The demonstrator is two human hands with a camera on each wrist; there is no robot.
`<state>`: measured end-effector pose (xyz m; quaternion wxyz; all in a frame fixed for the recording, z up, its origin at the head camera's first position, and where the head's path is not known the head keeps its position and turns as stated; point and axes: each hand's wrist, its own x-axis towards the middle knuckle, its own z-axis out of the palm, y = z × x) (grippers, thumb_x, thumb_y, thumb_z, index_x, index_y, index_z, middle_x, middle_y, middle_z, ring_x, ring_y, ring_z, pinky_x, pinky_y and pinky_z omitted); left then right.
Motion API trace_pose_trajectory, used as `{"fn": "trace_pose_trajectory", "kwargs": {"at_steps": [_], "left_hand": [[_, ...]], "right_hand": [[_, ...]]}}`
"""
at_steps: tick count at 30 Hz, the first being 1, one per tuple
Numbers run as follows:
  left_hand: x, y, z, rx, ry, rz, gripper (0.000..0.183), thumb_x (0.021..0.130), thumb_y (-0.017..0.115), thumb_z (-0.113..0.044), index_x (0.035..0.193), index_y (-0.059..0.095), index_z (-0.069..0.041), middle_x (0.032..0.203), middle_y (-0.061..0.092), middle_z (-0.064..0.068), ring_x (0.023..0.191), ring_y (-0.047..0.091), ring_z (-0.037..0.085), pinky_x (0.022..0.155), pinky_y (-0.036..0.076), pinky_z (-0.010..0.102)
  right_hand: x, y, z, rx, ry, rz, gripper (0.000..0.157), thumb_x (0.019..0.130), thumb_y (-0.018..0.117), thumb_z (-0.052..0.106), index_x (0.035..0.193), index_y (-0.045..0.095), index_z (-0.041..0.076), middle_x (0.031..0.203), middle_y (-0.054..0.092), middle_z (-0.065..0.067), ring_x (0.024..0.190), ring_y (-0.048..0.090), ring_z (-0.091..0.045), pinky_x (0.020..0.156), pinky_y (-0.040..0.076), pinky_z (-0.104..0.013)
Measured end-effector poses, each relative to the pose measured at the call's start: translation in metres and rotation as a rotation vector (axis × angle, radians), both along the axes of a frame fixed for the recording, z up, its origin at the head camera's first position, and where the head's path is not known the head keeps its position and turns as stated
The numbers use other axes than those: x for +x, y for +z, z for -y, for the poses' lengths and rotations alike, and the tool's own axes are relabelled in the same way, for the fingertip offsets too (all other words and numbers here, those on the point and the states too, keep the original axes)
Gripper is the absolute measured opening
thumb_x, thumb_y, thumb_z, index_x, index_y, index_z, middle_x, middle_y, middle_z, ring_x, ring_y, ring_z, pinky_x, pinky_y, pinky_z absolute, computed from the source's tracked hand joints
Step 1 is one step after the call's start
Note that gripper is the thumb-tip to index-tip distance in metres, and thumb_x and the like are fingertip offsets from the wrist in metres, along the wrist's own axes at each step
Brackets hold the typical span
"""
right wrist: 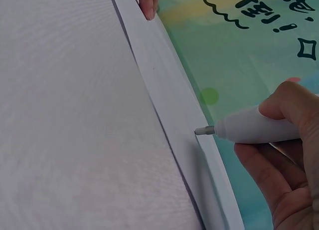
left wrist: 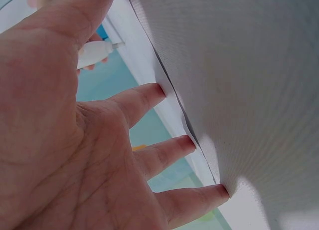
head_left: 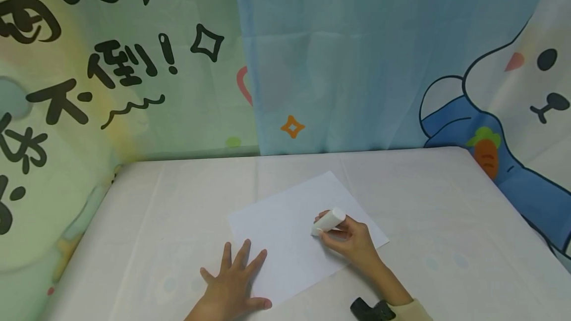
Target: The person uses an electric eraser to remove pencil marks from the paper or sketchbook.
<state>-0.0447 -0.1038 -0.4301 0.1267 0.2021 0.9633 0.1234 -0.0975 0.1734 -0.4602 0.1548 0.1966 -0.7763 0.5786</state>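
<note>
A white sheet of paper [head_left: 285, 232] lies at an angle on the white-covered table. My left hand [head_left: 232, 281] rests with spread fingers on the sheet's left edge; in the left wrist view its fingertips [left wrist: 189, 142] touch the paper's edge. The right hand [head_left: 352, 241] grips a thick white electric eraser [head_left: 330, 220] between thumb and fingers, over the right half of the paper. In the right wrist view the electric eraser [right wrist: 259, 127] tilts down, its narrow grey tip right at the paper's surface.
A black wrist strap [head_left: 372, 309] shows at the right forearm, near a pale sleeve [head_left: 410, 311]. Behind the table [head_left: 178, 202] hang printed curtains [head_left: 334, 63] with large black characters at left and a cartoon animal [head_left: 522, 128] at right.
</note>
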Motion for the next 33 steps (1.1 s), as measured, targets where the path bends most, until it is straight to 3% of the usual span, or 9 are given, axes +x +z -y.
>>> {"fn": "trace_pose_trajectory", "kwargs": {"at_steps": [33], "left_hand": [[-0.0010, 0.0007, -0.0019, -0.020, 0.011, 0.019, 0.090, 0.068, 0.064, -0.067, 0.143, 0.033, -0.028, 0.152, 0.024, 0.013, 0.134, 0.018, 0.055, 0.074, 0.025, 0.084]], "right_hand": [[0.0030, 0.0001, 0.0045, 0.001, 0.053, 0.001, 0.033, 0.073, 0.070, -0.012, 0.104, 0.061, -0.005, 0.099, 0.066, -0.022, 0.090, 0.064, -0.001, 0.071, 0.056, -0.024]]}}
